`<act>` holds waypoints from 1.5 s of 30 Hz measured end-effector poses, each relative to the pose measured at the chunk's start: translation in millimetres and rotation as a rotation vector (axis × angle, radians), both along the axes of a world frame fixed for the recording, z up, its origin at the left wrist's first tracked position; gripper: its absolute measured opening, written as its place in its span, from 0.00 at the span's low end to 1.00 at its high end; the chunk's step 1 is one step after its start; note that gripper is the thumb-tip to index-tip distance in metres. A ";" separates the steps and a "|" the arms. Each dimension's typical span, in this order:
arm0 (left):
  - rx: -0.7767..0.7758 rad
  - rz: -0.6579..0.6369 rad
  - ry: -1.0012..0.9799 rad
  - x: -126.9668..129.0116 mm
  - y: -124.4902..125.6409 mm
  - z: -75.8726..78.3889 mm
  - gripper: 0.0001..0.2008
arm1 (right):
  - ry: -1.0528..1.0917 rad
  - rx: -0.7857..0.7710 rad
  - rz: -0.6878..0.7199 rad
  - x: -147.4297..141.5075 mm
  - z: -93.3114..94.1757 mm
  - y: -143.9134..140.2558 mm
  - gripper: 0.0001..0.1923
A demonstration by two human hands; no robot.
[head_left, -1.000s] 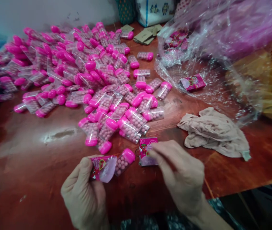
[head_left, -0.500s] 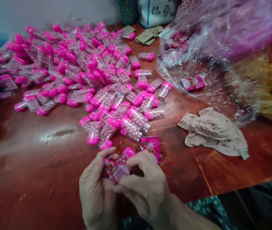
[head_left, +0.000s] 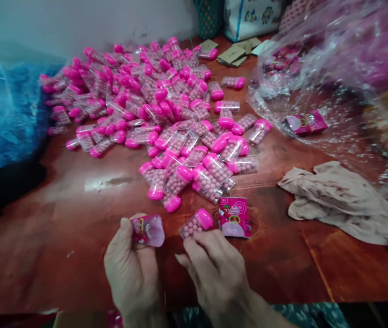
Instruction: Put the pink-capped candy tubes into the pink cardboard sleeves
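Observation:
My left hand [head_left: 132,269] is closed round a small pink printed carton [head_left: 148,230], thumb on its left side, with a pale lilac end facing right. To its right, my right hand [head_left: 216,269] reaches to a clear candy container [head_left: 195,223] with a pink cap and round pink balls inside. The fingertips touch the container's lower edge, while the thumb stands apart from it. Just right of that container, a flat pink printed carton [head_left: 235,217] lies on the table. A large heap of similar candy containers [head_left: 176,148] spreads beyond my hands.
A crumpled beige cloth [head_left: 340,202] lies at the right on the red-brown table [head_left: 60,241]. Behind it is a clear plastic bag [head_left: 347,105] with pink cartons in it. Brown card pieces [head_left: 233,54] lie at the back. A blue bag [head_left: 5,114] stands at the left.
My hands have moved apart. My right hand has let go of the pink carton, which stays in my left, and now touches the candy container. The view has shifted left.

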State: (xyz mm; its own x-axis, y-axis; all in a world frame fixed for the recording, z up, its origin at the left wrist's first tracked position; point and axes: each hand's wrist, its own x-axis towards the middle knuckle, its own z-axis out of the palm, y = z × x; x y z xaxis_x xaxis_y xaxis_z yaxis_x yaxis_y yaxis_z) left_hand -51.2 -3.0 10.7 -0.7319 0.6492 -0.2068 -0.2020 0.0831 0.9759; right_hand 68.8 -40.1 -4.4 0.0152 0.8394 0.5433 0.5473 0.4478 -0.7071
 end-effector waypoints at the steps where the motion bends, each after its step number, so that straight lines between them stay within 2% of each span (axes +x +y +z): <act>1: 0.023 0.042 -0.065 0.4 -0.1 0.7 0.07 | -0.105 -0.002 -0.029 -7.6 -4.4 1.7 0.11; 4: 0.110 0.112 -0.099 2.4 0.6 3.1 0.07 | -0.362 -0.079 -0.064 -27.1 -18.5 2.5 0.16; 6: 0.148 0.116 -0.091 2.0 1.1 3.3 0.05 | -0.411 -0.076 -0.005 -31.7 -27.1 -0.6 0.13; 10: 0.123 0.083 -0.113 -3.4 0.3 -0.5 0.05 | -0.239 -0.007 0.283 -18.2 -33.5 -10.4 0.16; 12: 0.103 0.067 -0.128 -5.9 -1.2 -2.9 0.05 | -0.115 0.022 0.321 -6.9 -30.4 -14.2 0.14; 13: 0.097 0.062 -0.133 -6.5 -2.2 -3.9 0.05 | -0.078 0.038 0.278 -2.2 -28.1 -15.6 0.11; 15: 0.093 0.062 -0.147 -6.3 -4.2 -5.0 0.05 | -0.095 0.040 0.107 3.3 -23.6 -17.6 0.06; 18: 0.087 0.048 -0.164 -4.1 -6.7 -5.7 0.05 | -0.301 -0.050 -0.152 1.0 -21.3 -20.4 0.20; 21: 0.080 0.029 -0.154 -2.6 -7.6 -7.0 0.05 | -0.423 -0.171 -0.226 -5.4 -24.7 -22.8 0.28; 23: 0.077 0.025 -0.150 -2.2 -7.3 -8.6 0.05 | -0.430 -0.210 -0.203 -5.4 -26.6 -23.3 0.26; 25: 0.070 0.026 -0.151 -1.8 -6.5 -10.7 0.05 | -0.351 -0.255 -0.156 0.2 -25.2 -22.2 0.20; 27: 0.065 0.025 -0.145 -0.8 -5.7 -12.9 0.05 | -0.151 -0.352 -0.089 10.2 -19.5 -19.6 0.14; 30: 0.079 0.025 -0.115 2.1 -5.2 -15.6 0.04 | 0.224 -0.516 0.009 25.2 -5.7 -13.9 0.12; 33: 0.085 -0.021 -0.082 6.9 -5.4 -16.9 0.04 | 0.432 -0.598 0.093 30.7 5.4 -8.4 0.11; 40: 0.066 -0.184 -0.102 21.1 -5.7 -16.2 0.05 | 0.509 -0.685 0.188 31.2 5.0 -4.7 0.12; 45: 0.041 -0.220 -0.083 26.0 -5.4 -16.6 0.05 | 0.552 -0.865 0.307 47.6 8.1 1.9 0.12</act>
